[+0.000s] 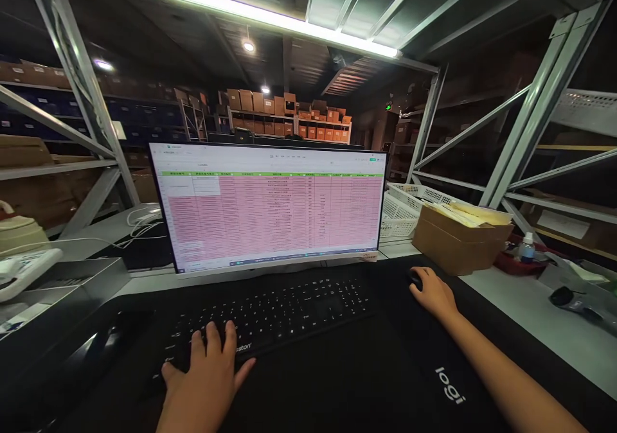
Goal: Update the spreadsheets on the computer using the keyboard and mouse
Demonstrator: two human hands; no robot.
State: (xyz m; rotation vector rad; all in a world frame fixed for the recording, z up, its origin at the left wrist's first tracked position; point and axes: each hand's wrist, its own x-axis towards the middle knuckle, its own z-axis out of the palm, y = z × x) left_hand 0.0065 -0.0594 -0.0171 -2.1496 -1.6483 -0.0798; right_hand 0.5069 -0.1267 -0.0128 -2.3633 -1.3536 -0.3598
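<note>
My left hand [205,369] rests with its fingers spread on the left end of a black keyboard [289,314]. At the right, my right hand [434,291] is curved over a black computer mouse [415,279], most of which the hand hides. Both lie on a large black desk mat [337,375] with white lettering near its right side. Behind the keyboard stands a wide monitor [274,208], its screen filled with a spreadsheet of mostly pink rows under a green header row.
An open cardboard box [457,237] holding papers stands right of the monitor, by white plastic baskets [398,218]. A small bottle [527,248] is farther right. A grey tray [72,291] and white cables [144,221] lie left. Metal shelf posts [530,112] frame the desk; boxed shelves are behind.
</note>
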